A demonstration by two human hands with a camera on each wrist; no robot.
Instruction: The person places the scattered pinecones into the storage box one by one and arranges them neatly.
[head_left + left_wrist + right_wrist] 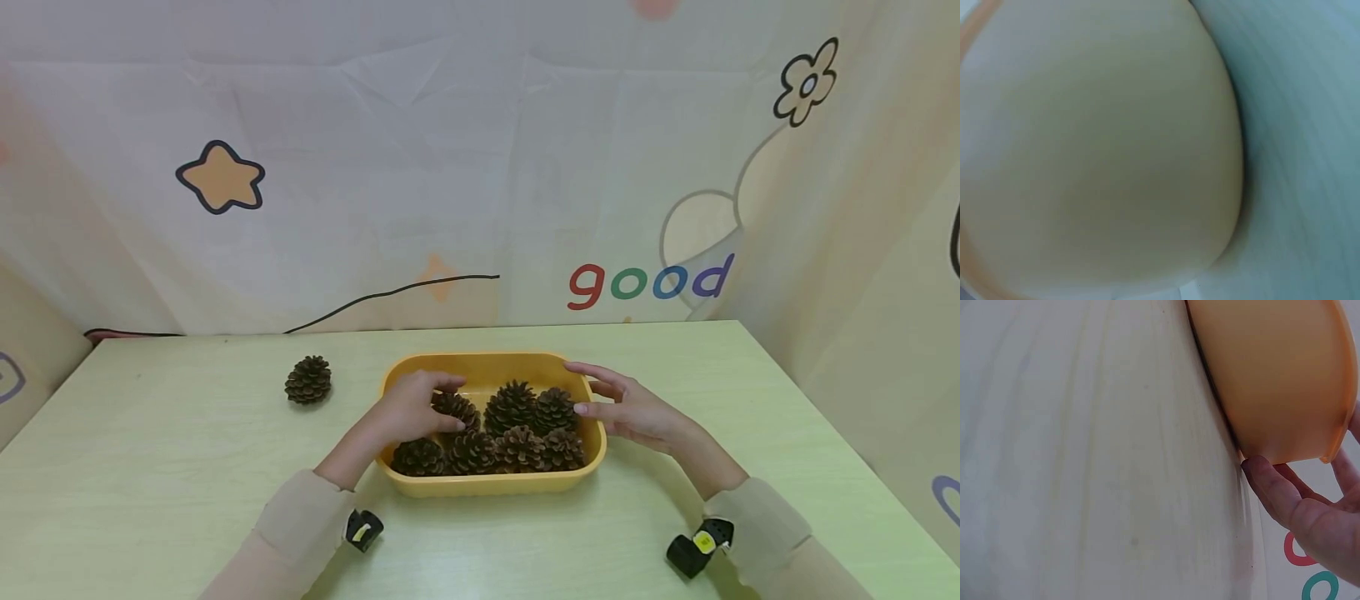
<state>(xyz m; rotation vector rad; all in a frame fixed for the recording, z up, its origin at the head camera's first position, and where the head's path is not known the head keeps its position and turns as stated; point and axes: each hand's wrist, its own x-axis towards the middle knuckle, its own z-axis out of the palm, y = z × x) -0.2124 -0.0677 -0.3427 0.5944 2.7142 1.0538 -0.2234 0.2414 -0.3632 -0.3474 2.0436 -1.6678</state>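
Note:
A yellow plastic basin (480, 485) stands on the table with several brown pine cones (519, 448) inside. My left hand (411, 408) reaches over its left side, thumb and fingers around a pine cone (459, 408). At the other end, my right hand (637, 413) grips the rim, thumb at the inner edge and fingers outside. The right wrist view shows the fingers of that hand (1322, 519) against the outer wall of the basin (1279, 375). In the left wrist view the basin wall (1110, 150) fills most of the picture, hiding the left hand.
One loose pine cone (308, 380) sits on the pale wood-grain table (187, 467), left of the basin. A printed cloth (465, 167) with a star, a flower and the word "good" hangs behind the table's back edge.

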